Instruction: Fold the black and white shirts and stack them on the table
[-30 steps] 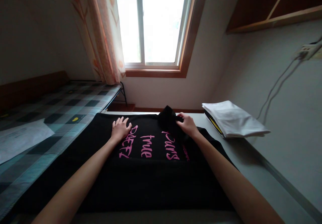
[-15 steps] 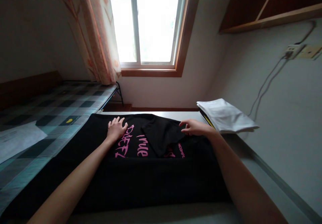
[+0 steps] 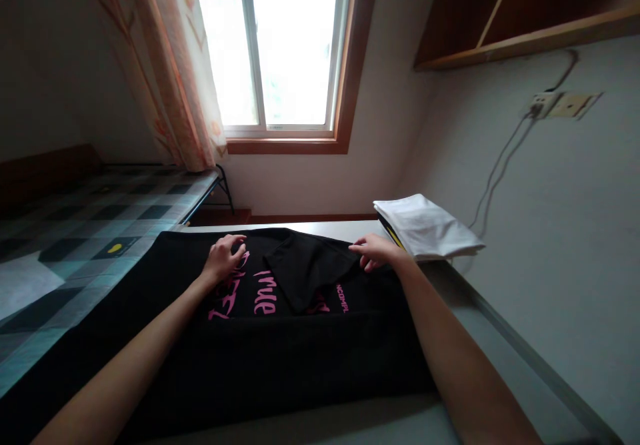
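Observation:
A black T-shirt [image 3: 280,358] with pink lettering lies spread in front of me, its near part folded over. A black sleeve [image 3: 310,265] rests across the print. At the far left side of the lettering, my left hand [image 3: 223,258] is closed on the shirt's cloth, fingers bent near the far edge; its fingertips are partly hidden. My right hand [image 3: 376,250] pinches the cloth at the far right, beside the sleeve's edge.
The shirt lies on a white tabletop [image 3: 345,229]. A folded white garment [image 3: 425,225] sits at the back right by the wall. To the left is a bed with a checked cover [image 3: 150,195] and a white sheet of paper [image 3: 25,285]. A wooden shelf [image 3: 530,35] hangs at upper right.
My left hand's fingers have gone from spread flat to bent on the cloth. The right fingers have closed at the shirt's far edge. The whole view has shifted, with things appearing further left.

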`<act>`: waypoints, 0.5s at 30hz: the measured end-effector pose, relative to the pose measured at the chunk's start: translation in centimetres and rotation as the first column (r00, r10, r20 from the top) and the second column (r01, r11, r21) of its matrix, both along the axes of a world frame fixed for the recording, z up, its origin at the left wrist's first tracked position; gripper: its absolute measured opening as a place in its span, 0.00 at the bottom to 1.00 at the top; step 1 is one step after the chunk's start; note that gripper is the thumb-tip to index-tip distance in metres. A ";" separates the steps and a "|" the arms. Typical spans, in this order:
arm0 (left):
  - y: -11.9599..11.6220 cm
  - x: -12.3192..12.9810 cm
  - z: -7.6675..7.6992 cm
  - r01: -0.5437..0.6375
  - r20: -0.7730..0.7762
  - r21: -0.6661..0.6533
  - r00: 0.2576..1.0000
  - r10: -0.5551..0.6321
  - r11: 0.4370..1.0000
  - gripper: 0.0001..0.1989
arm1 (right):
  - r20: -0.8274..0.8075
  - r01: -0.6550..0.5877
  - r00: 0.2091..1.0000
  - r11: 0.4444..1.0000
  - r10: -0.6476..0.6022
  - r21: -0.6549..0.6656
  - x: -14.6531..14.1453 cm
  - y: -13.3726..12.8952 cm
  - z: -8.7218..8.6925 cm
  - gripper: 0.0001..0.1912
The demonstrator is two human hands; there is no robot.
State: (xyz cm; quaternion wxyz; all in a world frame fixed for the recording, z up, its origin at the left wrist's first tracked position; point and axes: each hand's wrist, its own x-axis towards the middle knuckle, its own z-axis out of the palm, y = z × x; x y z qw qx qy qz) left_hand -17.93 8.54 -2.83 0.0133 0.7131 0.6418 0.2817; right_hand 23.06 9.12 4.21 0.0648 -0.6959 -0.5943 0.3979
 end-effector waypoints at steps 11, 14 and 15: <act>3.8 11.9 5.1 0.023 -0.173 -0.442 0.979 -0.111 0.897 0.28 | -0.241 -0.013 0.970 0.993 -0.017 -0.120 0.4 0.2 -0.9 0.14; 3.6 14.5 5.8 -0.061 -0.217 -0.443 0.975 -0.041 0.894 0.25 | -0.250 0.069 0.965 0.996 -0.081 -0.058 0.6 0.6 -1.1 0.11; 3.5 15.1 5.8 -0.078 -0.212 -0.439 0.977 -0.019 0.895 0.24 | -0.243 0.104 0.964 0.994 -0.108 -0.030 0.7 0.8 -1.2 0.11</act>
